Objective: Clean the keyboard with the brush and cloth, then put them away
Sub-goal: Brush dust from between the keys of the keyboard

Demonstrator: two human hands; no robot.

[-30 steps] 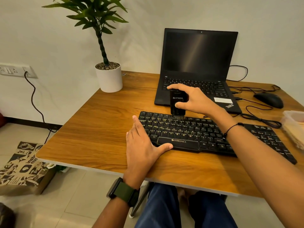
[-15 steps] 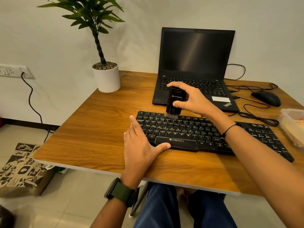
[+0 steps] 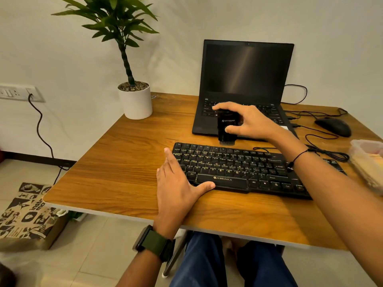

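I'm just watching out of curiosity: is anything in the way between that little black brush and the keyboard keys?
Nothing visible. The right hand holds the brush upright, bristles down, just above the keyboard's top row. The left hand rests at its left end, clear of the brush.

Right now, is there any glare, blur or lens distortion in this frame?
Head view: a diagonal streak of glare crosses the dark laptop screen; wide-angle distortion bows the table edges; the brush in the right hand looks slightly soft; keyboard legends stay legible.
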